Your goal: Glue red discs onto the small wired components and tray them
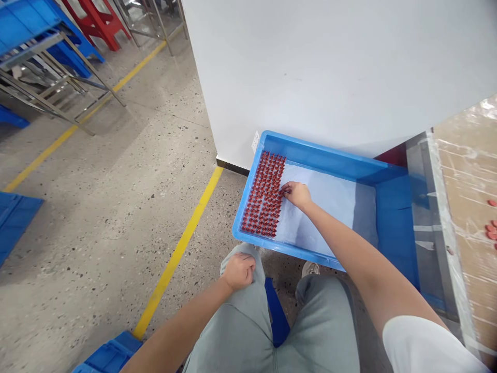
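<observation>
A shallow blue plastic tray [318,142] holds tight rows of small, pointed dark-red pieces [264,197] along its left end. My right hand [297,195] reaches into the tray, fingers pinched together at the inner edge of these rows. Its fingertips touch or nearly touch the outermost pieces; whatever they hold is too small to make out. A pale sheet [330,199] lines the tray floor to the right of the pieces. My left hand [239,270] rests on my left knee, its fingers curled into a fist, the inside of which is hidden.
A white panel [330,72] stands behind the tray. At right is a plastic-wrapped table [462,207] with several red pieces [492,230]. Blue bins [112,355] lie at lower left. A metal stand [66,77] and a red stool [103,23] are at upper left.
</observation>
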A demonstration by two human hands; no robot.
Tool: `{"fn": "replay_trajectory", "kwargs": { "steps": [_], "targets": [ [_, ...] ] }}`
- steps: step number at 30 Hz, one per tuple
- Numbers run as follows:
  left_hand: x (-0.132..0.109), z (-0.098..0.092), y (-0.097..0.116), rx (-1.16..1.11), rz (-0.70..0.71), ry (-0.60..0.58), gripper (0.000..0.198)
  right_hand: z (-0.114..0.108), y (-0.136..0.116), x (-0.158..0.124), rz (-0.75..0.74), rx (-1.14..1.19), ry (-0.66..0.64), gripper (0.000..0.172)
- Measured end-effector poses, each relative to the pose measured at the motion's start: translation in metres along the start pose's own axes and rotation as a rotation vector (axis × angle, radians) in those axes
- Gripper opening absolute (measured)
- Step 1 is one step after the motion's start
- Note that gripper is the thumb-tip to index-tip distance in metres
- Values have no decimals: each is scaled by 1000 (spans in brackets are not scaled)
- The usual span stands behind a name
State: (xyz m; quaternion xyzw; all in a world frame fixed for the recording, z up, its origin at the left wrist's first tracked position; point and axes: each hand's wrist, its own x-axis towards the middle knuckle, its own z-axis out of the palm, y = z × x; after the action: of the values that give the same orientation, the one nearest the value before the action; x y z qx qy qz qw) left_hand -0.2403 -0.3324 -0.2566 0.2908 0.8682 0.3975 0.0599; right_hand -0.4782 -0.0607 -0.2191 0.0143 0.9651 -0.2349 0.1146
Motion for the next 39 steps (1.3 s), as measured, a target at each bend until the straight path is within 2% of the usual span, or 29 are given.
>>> {"fn": "replay_trajectory", "kwargs": {
  "steps": [6, 13, 17, 22, 29, 33, 39],
  "targets": [
    [-1, 3, -1, -11, 8, -15, 16, -8, 8, -4, 15, 80, 24, 23],
    [-1, 5, 1, -16, 29, 1, 19, -34, 23, -34, 105, 133, 102, 19],
    [-2, 5, 5, -19, 43, 16, 19, -42, 21, -44, 180, 170, 169, 18],
    [-2, 6, 7, -26, 45, 23, 18, -42, 3, -32, 219, 199, 179, 26],
    [0, 2, 6, -37, 37, 31, 18, -31, -25, 0, 223, 140, 154, 25],
    [1, 4, 2, -50, 36, 32, 16, -24, -33, 12, 239, 92, 129, 24],
    [1, 5, 1, -65, 37, 25, 16, -23, -39, 15, 264, 21, 113, 24]
  ]
}}
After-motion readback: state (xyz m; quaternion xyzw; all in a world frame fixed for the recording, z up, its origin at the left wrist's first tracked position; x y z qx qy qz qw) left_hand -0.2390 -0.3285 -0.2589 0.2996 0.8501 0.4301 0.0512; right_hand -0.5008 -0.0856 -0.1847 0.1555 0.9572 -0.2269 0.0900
